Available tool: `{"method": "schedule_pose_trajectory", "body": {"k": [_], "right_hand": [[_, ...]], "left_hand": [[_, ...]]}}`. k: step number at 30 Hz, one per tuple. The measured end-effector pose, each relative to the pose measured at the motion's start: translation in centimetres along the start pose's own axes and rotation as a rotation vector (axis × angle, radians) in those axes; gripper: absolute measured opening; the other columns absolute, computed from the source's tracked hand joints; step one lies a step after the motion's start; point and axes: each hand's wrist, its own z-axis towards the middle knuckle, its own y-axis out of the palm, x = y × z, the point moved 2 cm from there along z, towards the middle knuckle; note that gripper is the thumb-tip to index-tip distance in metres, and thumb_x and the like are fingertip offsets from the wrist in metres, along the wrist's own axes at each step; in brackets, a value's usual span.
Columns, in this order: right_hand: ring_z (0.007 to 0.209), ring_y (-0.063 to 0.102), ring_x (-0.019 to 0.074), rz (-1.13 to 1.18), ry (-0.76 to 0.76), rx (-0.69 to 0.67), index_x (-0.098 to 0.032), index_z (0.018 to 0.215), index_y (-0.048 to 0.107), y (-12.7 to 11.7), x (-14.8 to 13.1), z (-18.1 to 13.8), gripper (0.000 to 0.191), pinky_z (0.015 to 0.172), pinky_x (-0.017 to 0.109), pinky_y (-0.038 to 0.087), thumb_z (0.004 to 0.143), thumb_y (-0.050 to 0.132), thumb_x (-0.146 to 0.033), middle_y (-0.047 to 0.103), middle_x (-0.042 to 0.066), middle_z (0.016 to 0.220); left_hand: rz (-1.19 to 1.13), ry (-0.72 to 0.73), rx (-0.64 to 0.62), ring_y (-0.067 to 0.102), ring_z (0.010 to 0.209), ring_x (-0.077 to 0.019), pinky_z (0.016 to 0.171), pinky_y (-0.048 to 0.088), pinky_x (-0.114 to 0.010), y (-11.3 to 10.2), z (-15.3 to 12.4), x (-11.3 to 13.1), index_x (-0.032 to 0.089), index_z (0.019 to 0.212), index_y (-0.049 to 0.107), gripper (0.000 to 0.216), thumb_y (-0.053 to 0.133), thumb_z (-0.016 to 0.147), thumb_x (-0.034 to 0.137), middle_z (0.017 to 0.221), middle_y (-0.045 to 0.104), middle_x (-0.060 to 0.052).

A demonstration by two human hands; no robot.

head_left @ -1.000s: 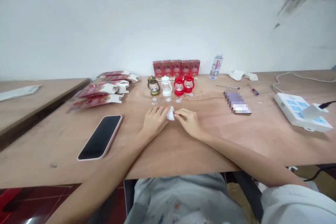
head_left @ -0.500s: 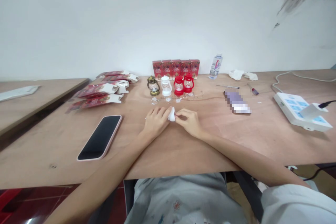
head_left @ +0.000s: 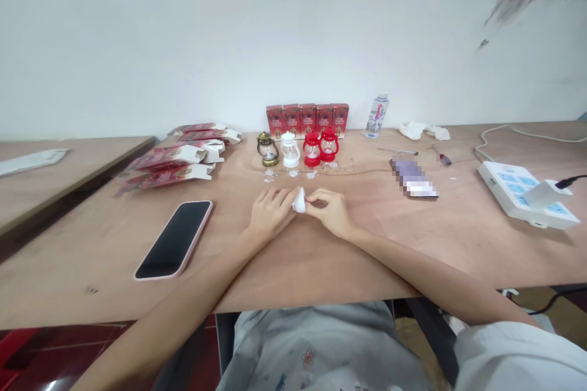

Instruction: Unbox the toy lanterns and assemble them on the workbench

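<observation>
Between my two hands is a small white rounded piece (head_left: 299,201), broad at its right end and partly covered by fingers; its exact kind is unclear. My left hand (head_left: 272,209) wraps its fingers round the left side of it. From the right, the thumb and fingertips of my right hand (head_left: 331,212) pinch its edge. Just beyond stand small toy lanterns: a bronze lantern (head_left: 268,151), a white lantern (head_left: 290,151), and two red ones, the nearer red lantern (head_left: 312,151) slightly overlapping the farther red lantern (head_left: 329,146). Small clear and white bits (head_left: 312,175) lie in front of them.
Several red boxes (head_left: 307,121) stand against the wall. Flattened red cartons (head_left: 172,159) and a phone (head_left: 175,241) lie left. Rightward are a bottle (head_left: 376,115), crumpled tissue (head_left: 413,129), a screwdriver (head_left: 444,158), a blurred-out flat object (head_left: 413,177) and a power strip (head_left: 527,194).
My left hand has shifted very slightly left, and the white piece has turned a little between the fingers. Everything else stays where it was.
</observation>
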Motion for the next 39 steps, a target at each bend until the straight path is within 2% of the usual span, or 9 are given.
{"method": "schedule_pose_trajectory", "body": {"k": [4, 8, 13, 24, 27, 31, 33, 35, 39], "right_hand": [[0.065, 0.062, 0.0152, 0.031, 0.029, 0.006, -0.019, 0.065, 0.068, 0.1, 0.2, 0.1, 0.007, 0.062, 0.027, 0.051, 0.068, 0.068, -0.026, 0.066, 0.001, 0.068], [0.065, 0.062, 0.0154, 0.04, 0.034, 0.02, -0.019, 0.064, 0.068, 0.2, 0.3, 0.2, 0.004, 0.062, 0.027, 0.051, 0.067, 0.068, -0.023, 0.066, 0.001, 0.068], [0.067, 0.063, 0.0156, 0.064, 0.023, 0.049, -0.019, 0.067, 0.068, 0.1, 0.3, 0.3, 0.004, 0.065, 0.028, 0.052, 0.069, 0.064, -0.021, 0.067, 0.002, 0.072], [0.063, 0.06, 0.0139, -0.132, -0.146, 0.084, -0.019, 0.064, 0.061, -0.7, -0.5, 0.8, 0.009, 0.06, 0.025, 0.047, 0.074, 0.061, -0.02, 0.065, 0.001, 0.065], [0.065, 0.061, 0.0138, -0.19, -0.224, 0.146, -0.019, 0.067, 0.061, -1.6, 0.6, 1.6, 0.008, 0.063, 0.025, 0.047, 0.075, 0.058, -0.019, 0.065, 0.001, 0.068], [0.069, 0.06, 0.0153, -0.413, -0.301, 0.199, -0.02, 0.071, 0.059, -4.5, 4.4, 3.8, 0.009, 0.069, 0.028, 0.047, 0.078, 0.053, -0.021, 0.065, 0.002, 0.072], [0.067, 0.058, 0.0166, -0.578, -0.264, 0.198, -0.02, 0.069, 0.057, -6.4, 6.6, 5.1, 0.01, 0.068, 0.029, 0.046, 0.078, 0.053, -0.022, 0.063, 0.003, 0.07], [0.07, 0.058, 0.0181, -0.73, -0.155, 0.179, -0.019, 0.071, 0.057, -8.1, 8.3, 6.3, 0.008, 0.067, 0.029, 0.044, 0.077, 0.052, -0.02, 0.064, 0.005, 0.074], [0.077, 0.059, 0.0211, -0.98, 0.062, 0.052, -0.015, 0.081, 0.06, -9.3, 9.3, 7.6, 0.011, 0.067, 0.028, 0.041, 0.078, 0.05, -0.016, 0.066, 0.011, 0.085]], "left_hand": [[0.02, 0.006, 0.008, 0.061, 0.08, -0.021, 0.066, 0.044, -0.032, 0.1, 0.0, 0.0, 0.017, 0.113, 0.059, 0.031, 0.045, 0.09, 0.031, 0.087, 0.068, -0.009], [0.054, 0.006, 0.037, 0.061, 0.078, -0.0213, 0.065, 0.043, -0.032, 0.1, 0.0, 0.0, 0.017, 0.112, 0.059, 0.03, 0.046, 0.089, 0.032, 0.08, 0.067, -0.007], [0.027, -0.064, 0.032, 0.061, 0.081, -0.024, 0.066, 0.043, -0.032, 0.3, 0.2, -0.2, 0.017, 0.111, 0.057, 0.03, 0.053, 0.085, 0.033, 0.08, 0.066, -0.008], [0.03, -0.129, -0.009, 0.063, 0.081, -0.0243, 0.063, 0.045, -0.031, 0.6, 0.5, -0.7, 0.018, 0.103, 0.056, 0.031, 0.063, 0.077, 0.032, 0.083, 0.067, -0.007], [0.032, -0.194, -0.055, 0.064, 0.084, -0.0247, 0.065, 0.045, -0.031, 0.6, 0.6, -1.0, 0.019, 0.1, 0.056, 0.029, 0.065, 0.075, 0.032, 0.085, 0.067, -0.007], [-0.01, -0.278, -0.103, 0.064, 0.087, -0.0248, 0.069, 0.046, -0.03, 0.7, 0.6, -1.2, 0.019, 0.1, 0.056, 0.03, 0.065, 0.074, 0.031, 0.089, 0.067, -0.007], [-0.034, -0.301, -0.099, 0.064, 0.088, -0.0248, 0.07, 0.046, -0.031, 0.9, 0.5, -1.1, 0.019, 0.102, 0.056, 0.031, 0.064, 0.075, 0.031, 0.09, 0.067, -0.008], [-0.062, -0.296, -0.085, 0.064, 0.089, -0.0244, 0.07, 0.047, -0.031, 1.0, 0.4, -1.0, 0.019, 0.105, 0.056, 0.033, 0.064, 0.075, 0.031, 0.092, 0.067, -0.007], [-0.086, -0.273, -0.054, 0.064, 0.09, -0.0239, 0.071, 0.047, -0.03, 1.2, 0.4, -0.9, 0.019, 0.108, 0.055, 0.036, 0.065, 0.075, 0.03, 0.094, 0.068, -0.007]]}}
